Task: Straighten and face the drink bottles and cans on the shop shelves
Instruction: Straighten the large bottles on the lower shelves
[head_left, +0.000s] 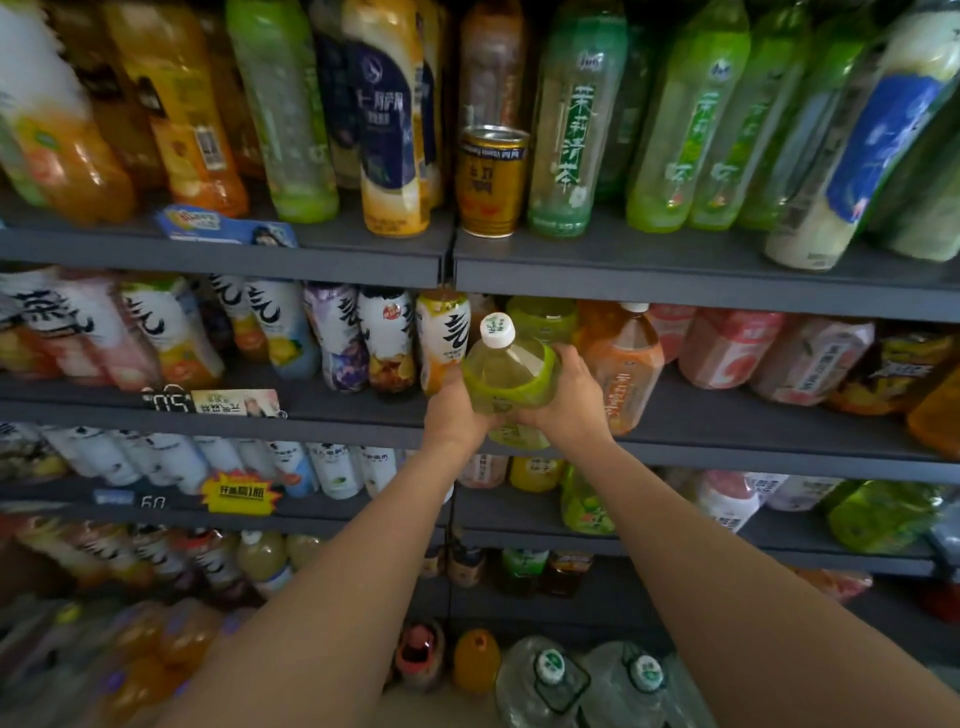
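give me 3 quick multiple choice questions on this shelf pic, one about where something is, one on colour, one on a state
1. Where does the gold can stand?
A. top shelf in view
B. floor
C. bottom shelf

2. What colour is the cap of the held bottle?
A. red
B. white
C. black

3. How is that bottle held?
A. left hand only
B. by nobody
C. both hands, with the right hand

Answers:
1 A, it stands among tall bottles up there.
2 B, the cap is white with a green mark.
3 C, a hand wraps each side.
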